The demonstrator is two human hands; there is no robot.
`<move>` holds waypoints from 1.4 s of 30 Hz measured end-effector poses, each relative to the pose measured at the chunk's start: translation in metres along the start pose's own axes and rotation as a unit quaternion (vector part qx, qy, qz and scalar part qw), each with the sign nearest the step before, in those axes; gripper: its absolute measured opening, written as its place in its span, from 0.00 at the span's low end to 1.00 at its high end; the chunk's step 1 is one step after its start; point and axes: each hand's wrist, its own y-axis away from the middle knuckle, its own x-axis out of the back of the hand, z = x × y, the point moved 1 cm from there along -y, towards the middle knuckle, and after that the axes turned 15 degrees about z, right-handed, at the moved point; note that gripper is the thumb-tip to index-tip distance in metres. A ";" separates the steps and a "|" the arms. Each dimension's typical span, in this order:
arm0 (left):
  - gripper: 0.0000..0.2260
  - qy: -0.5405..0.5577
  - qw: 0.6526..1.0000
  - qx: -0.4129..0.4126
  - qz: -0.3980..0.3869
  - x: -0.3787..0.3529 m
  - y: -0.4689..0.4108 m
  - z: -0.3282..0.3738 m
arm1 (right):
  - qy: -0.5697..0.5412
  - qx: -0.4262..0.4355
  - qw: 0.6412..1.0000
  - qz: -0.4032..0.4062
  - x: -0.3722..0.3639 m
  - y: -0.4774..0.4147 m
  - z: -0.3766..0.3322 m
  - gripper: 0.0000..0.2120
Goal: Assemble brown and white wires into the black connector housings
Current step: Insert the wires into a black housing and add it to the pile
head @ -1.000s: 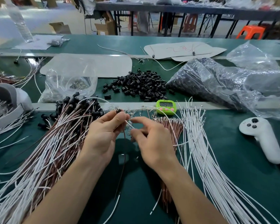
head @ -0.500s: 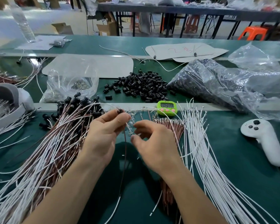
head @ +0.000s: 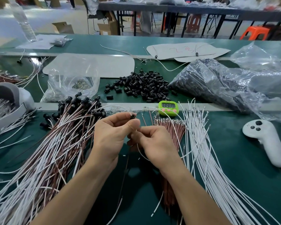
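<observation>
A: Nearest: left hand (head: pixel 113 135) pinches one black housing (head: pixel 132 116) at its fingertips. Right hand (head: pixel 156 143) pinches a white wire (head: pixel 141 155) just below it. Wire end seated or not, cannot tell.

B: What's done?

A: A big finished bundle (head: pixel 63 143) lies on the surface (head: pixel 234 168), left side: brown and white wires with housings fitted at their far ends.

B: What's left?

A: Plenty. Loose brown wires (head: pixel 173 129) and loose white wires (head: pixel 201 143) fan out to the right of the hands. Farther back is a pile of empty housings (head: pixel 141 86), then a stuffed bag (head: pixel 217 83) of more. My judgement: midway at best.
</observation>
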 end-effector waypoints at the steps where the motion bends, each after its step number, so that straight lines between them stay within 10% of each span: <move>1: 0.08 0.008 1.000 0.005 0.006 0.000 -0.001 0.000 | 0.023 0.014 1.000 0.009 0.000 0.000 0.000 0.10; 19: 0.05 0.094 0.995 -0.031 -0.013 0.005 -0.004 0.007 | 0.400 0.171 0.892 0.125 0.005 0.018 -0.016 0.13; 28: 0.07 0.033 0.994 -0.064 -0.081 0.003 -0.002 0.000 | 0.064 0.146 0.983 0.092 0.004 0.010 -0.013 0.04; 42: 0.06 0.035 0.993 -0.077 -0.087 0.003 0.000 0.001 | 0.076 0.093 0.988 0.094 0.004 0.011 -0.015 0.17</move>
